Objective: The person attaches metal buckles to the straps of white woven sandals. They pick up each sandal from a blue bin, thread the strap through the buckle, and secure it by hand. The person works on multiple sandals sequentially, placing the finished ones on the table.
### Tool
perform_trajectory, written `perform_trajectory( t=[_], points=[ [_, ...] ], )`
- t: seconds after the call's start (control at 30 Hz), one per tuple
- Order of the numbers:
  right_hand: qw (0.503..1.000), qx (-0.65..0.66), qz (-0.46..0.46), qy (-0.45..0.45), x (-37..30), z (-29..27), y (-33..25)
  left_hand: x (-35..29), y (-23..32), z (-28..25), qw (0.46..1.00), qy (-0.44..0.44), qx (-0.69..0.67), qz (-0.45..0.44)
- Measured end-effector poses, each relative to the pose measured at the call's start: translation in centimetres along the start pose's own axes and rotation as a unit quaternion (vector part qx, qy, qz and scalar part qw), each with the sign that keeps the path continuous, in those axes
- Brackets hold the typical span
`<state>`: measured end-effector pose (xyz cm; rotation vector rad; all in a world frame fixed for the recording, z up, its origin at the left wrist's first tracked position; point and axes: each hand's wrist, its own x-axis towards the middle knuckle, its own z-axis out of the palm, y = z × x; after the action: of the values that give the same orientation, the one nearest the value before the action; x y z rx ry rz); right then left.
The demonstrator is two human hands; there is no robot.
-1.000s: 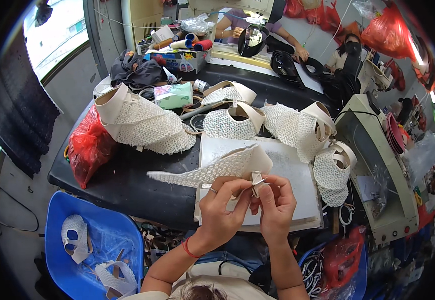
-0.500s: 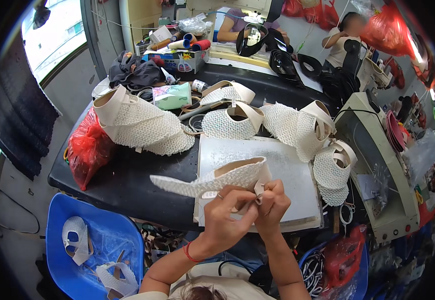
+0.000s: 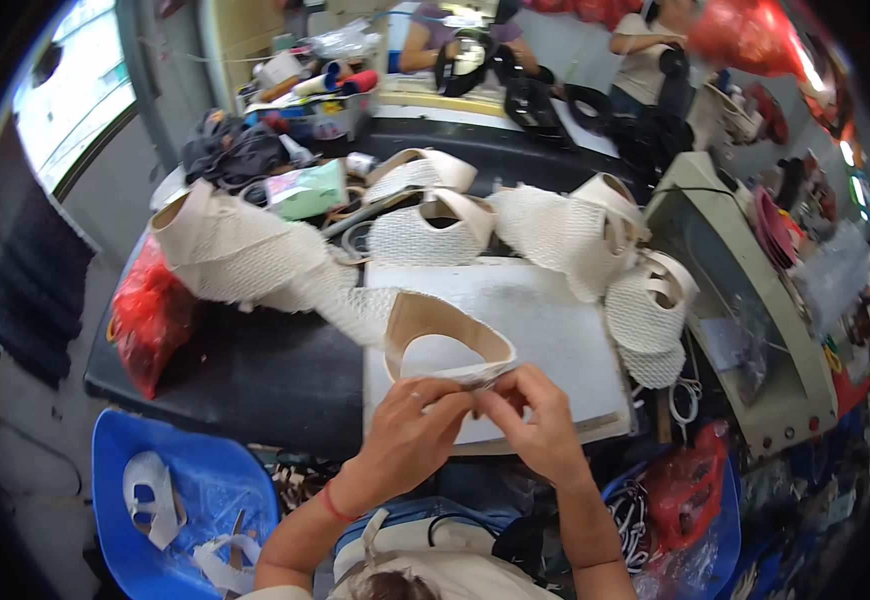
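A cream woven shoe upper (image 3: 429,314) with a beige lining is held up over the front of a pale board (image 3: 555,330). Its open loop faces upward, and the woven toe part stretches away to the left. My left hand (image 3: 417,418) pinches the near edge of the band from the left. Close beside it, my right hand (image 3: 535,418) grips the same edge, thumb and fingers pressed together. The fingertips almost meet; whatever small detail lies between them is hidden.
Behind the board lie more woven uppers, at left (image 3: 240,250), middle (image 3: 425,235) and right (image 3: 570,228). A red plastic bag (image 3: 153,325) hangs at the table's left. The blue bin (image 3: 115,450) below holds uppers. Two people work beyond the table.
The upper has turned so its lined opening faces up, and its toe part now points up and left. My hands have spread slightly along its near edge. The whole view has shifted.
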<state>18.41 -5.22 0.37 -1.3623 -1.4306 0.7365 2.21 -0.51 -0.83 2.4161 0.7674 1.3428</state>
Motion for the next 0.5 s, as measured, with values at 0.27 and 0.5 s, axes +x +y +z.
perform_trajectory(
  t=[0.27, 0.5],
  points=[
    [0.966, 0.195, 0.069, 0.157, 0.9, 1.1, 2.2, 2.2, 0.9, 1.0, 0.978, -0.085, -0.148, -0.120],
    [0.960, 0.015, -0.028, 0.277, -0.3, 1.6, 1.2, 2.6, -0.8, 2.4, 0.854, 0.009, -0.406, -0.326]
  ],
)
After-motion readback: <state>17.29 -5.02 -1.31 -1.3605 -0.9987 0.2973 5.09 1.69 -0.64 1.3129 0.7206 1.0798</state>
